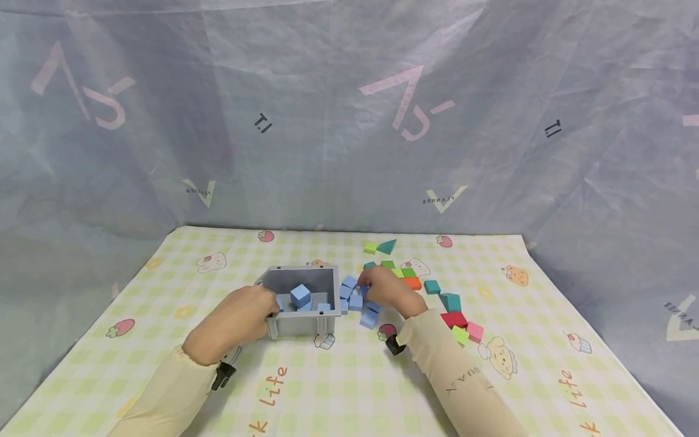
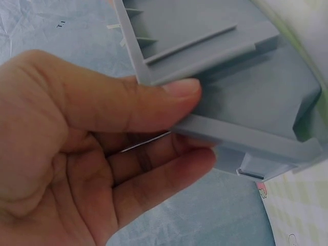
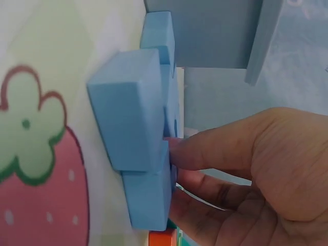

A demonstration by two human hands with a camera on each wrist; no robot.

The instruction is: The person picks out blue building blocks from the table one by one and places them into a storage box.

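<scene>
A grey plastic bin (image 1: 295, 326) stands left of the table's middle with several blue blocks (image 1: 300, 295) inside. My left hand (image 1: 235, 318) grips its left wall; in the left wrist view the thumb lies over the rim (image 2: 246, 137) and the fingers are curled below it outside. Just right of the bin, loose blue blocks (image 1: 355, 302) lie in a cluster. At the cluster's far side my right hand (image 1: 390, 288) reaches down, thumb and fingers pinching a blue block. Nearer blue blocks (image 3: 128, 113) partly hide those fingertips in the right wrist view.
Right of the blue cluster lie an orange block (image 1: 411, 283), green blocks, teal blocks (image 1: 450, 301), a red block (image 1: 454, 320) and a pink block (image 1: 475, 331). A teal triangular block (image 1: 387, 246) lies farther back. A grey curtain (image 1: 327, 152) hangs behind the patterned tablecloth (image 1: 327, 394).
</scene>
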